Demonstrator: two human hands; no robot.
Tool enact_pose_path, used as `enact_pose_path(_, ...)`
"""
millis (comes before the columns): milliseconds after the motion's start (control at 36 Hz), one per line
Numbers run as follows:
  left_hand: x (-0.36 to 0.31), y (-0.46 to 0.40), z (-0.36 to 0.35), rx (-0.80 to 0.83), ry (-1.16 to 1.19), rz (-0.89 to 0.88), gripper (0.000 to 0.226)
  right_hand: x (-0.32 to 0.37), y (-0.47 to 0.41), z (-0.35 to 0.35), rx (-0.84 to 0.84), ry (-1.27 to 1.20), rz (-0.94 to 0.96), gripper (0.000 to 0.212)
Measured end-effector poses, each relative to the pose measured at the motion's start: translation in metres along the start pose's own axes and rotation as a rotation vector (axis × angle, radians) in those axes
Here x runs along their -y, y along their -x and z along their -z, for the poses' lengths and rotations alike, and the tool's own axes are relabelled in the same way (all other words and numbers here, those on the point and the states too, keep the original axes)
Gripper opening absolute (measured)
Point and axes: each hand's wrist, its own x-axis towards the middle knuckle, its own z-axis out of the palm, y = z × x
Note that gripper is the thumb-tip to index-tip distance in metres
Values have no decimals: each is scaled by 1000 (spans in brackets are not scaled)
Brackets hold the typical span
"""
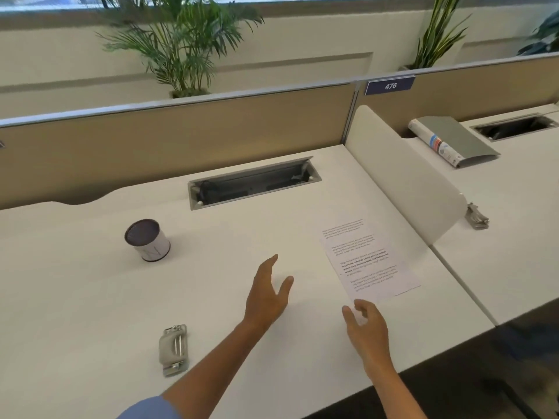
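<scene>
A printed sheet of paper [364, 258] lies flat on the white desk [90, 297], right of centre. My right hand [367, 325] is at the sheet's near corner, its fingers loosely curled at the paper's edge; whether it pinches the corner is not clear. Left of the sheet, my left hand [267, 293] hovers over bare desk with fingers straight and thumb spread, holding nothing. A grey stapler-like metal tool [174, 349] lies near the front edge, left of my left forearm.
A white cylindrical pen cup [148, 240] with a dark top stands at the left. An open cable tray [254, 182] is set into the desk's back. A white divider panel [402, 173] separates the neighbouring desk, which carries a grey binder [452, 140] and a metal clip [477, 217].
</scene>
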Motion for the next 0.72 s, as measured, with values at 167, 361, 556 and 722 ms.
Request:
enact_pose_path(167,31,18,57,-60,-287,-224,84,19,17,-44,61,307,340,60)
enact_pose_path(361,71,43,123,-82,-611,-152,90,45,28,-96,118,516,626,75)
enact_pose_path(556,107,75,180,-117,-672,-14,94,75,45,-149,222,536,734,75)
enact_pose_path(722,138,103,213,-129,-706,79,102,91,66,-193,337,570,816,75)
